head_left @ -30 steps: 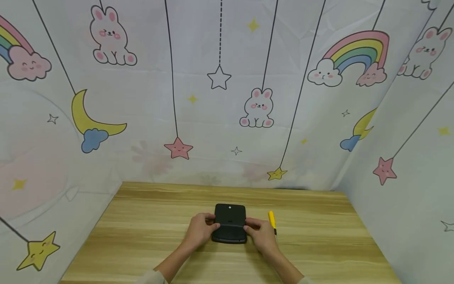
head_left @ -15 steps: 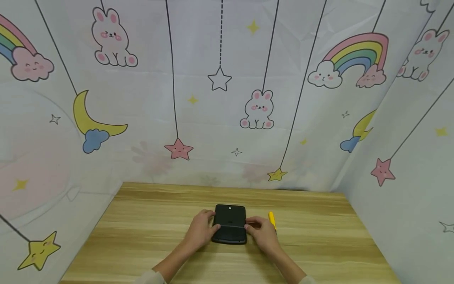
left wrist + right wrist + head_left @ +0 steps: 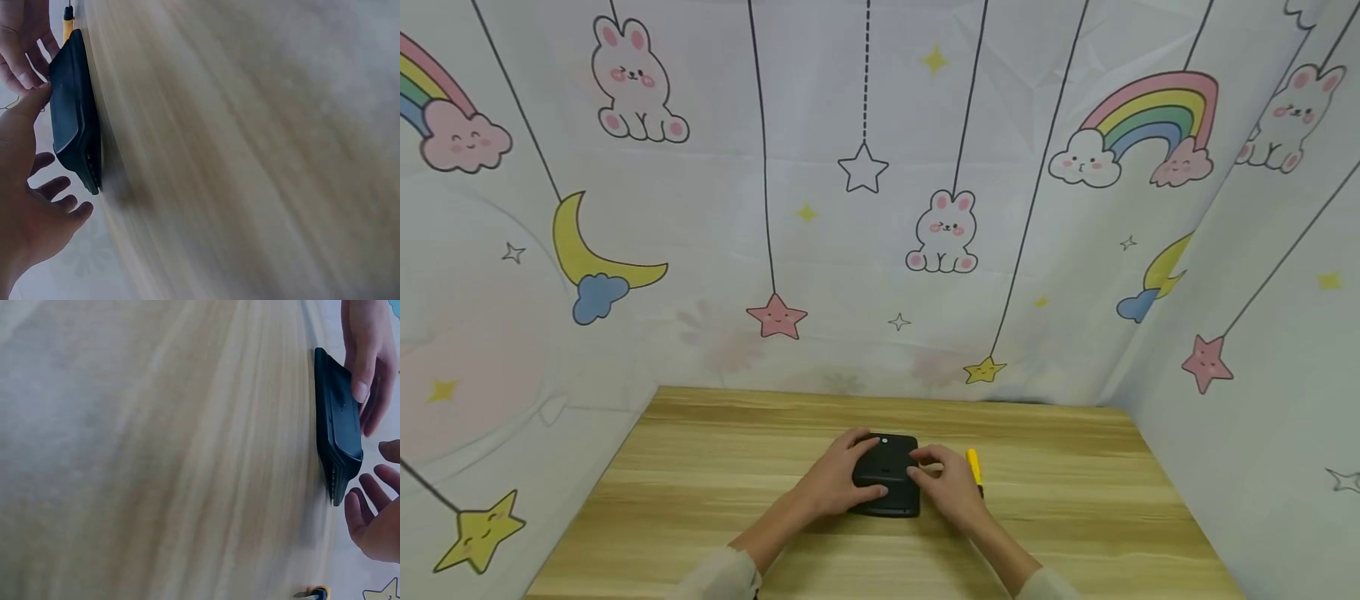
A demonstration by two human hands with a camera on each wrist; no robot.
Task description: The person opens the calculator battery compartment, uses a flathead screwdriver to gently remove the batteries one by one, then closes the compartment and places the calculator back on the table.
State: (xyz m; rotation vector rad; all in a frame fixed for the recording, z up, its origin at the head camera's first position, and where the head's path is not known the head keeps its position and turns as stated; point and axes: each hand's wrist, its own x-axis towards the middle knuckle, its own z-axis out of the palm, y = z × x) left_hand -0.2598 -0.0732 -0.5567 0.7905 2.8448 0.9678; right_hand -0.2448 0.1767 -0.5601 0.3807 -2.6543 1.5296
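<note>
A black flat device (image 3: 887,475) with rounded corners lies on the wooden table, a step across its back and a pale dot near its far edge; its exact kind is not shown. My left hand (image 3: 831,475) spreads over its left side, thumb and fingers straight on the upper face. Close by the right edge is my right hand (image 3: 951,483), its fingers loosely bent. In the right wrist view, the right hand (image 3: 378,515) is beside the device (image 3: 337,419), with nothing between thumb and fingers. Just right of that hand lies a yellow-handled screwdriver (image 3: 973,468), partly hidden.
The wood-grain table (image 3: 722,450) ends at a white cloth backdrop (image 3: 820,250) printed with rabbits, stars and rainbows. More of this cloth stands along the left and right sides.
My left hand has shifted right from the device's left edge onto its upper face. My right hand has risen slightly and moved inward, its fingertips now over the right edge.
</note>
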